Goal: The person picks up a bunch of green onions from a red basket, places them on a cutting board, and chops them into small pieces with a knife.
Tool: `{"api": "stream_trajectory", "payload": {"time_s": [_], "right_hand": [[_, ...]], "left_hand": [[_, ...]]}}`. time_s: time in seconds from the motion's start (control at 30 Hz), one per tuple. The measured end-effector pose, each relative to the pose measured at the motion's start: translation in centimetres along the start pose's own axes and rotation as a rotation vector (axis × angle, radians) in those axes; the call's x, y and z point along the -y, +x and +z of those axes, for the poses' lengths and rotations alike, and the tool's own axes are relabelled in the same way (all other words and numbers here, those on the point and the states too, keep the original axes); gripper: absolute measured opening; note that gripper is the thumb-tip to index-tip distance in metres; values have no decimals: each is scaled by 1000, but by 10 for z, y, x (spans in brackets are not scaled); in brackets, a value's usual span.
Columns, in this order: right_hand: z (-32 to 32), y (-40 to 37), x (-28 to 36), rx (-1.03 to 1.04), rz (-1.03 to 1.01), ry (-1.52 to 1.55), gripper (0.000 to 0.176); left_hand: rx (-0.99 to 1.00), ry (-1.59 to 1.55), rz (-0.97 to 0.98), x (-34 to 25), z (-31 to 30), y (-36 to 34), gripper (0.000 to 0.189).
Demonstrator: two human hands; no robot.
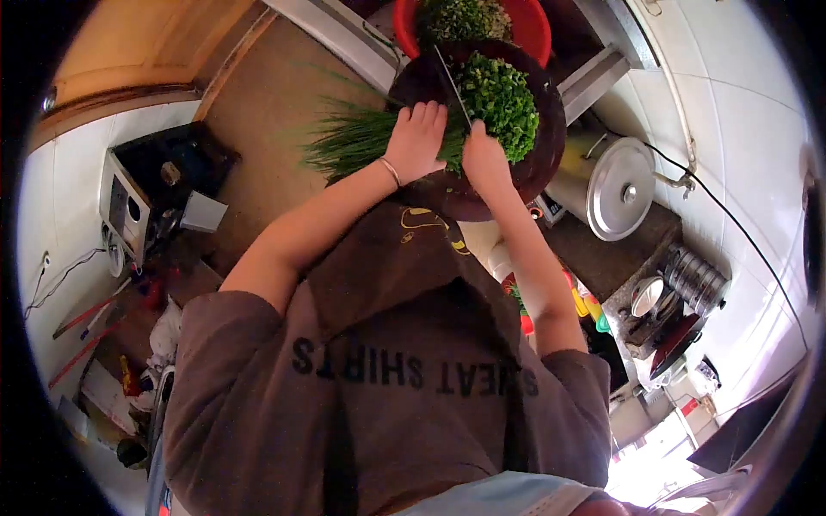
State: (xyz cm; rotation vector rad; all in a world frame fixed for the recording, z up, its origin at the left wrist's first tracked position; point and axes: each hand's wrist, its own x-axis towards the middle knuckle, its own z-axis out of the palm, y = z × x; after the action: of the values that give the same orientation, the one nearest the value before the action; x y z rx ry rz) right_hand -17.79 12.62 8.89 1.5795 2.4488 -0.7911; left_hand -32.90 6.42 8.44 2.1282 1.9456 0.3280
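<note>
A round dark chopping board (551, 146) lies in front of me. My left hand (419, 140) presses down on a bundle of long green chives (353, 138), whose thin ends stick out past the board's left edge. In my right hand (486, 162) is the handle of a kitchen knife (452, 86). Its blade points away from me, between the bundle and a heap of chopped chives (499, 103) on the right of the board. My right fingers hide most of the handle.
Beyond the board stands a red basin (538, 30) with chopped greens and paler bits in it. To the right are a large pot with a metal lid (621, 189) and a ribbed metal container (695, 279). A dark box-like appliance (163, 185) stands at the left.
</note>
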Motion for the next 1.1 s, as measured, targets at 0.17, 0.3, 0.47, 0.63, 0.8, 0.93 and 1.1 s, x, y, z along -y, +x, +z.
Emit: {"api": "stream_trajectory", "payload": {"time_s": [0.17,0.3,0.47,0.63,0.8,0.93,1.1], "right_hand": [[-12,13,0,-65,-43,117,21],[-28,-21,-6,-113,-19,251,23],[-60,-63,-1,78,30,98,23],[-18,-27,-6,83,3,31,22],[-2,44,11,-41,-109,145,19],[-14,33,-9,-107,-119,240,23],[-68,-48,-1,-8,-61,250,25]], "left_hand": [[40,-81,-30,2,-8,2,103],[73,-28,-143,2,-18,-9,108],[99,-40,-99,5,-8,-10,108],[72,-15,-54,7,-1,-10,103],[99,-3,-52,5,-7,-10,99],[118,-54,-75,4,-11,-11,100],[52,-62,-77,6,-6,-14,102]]}}
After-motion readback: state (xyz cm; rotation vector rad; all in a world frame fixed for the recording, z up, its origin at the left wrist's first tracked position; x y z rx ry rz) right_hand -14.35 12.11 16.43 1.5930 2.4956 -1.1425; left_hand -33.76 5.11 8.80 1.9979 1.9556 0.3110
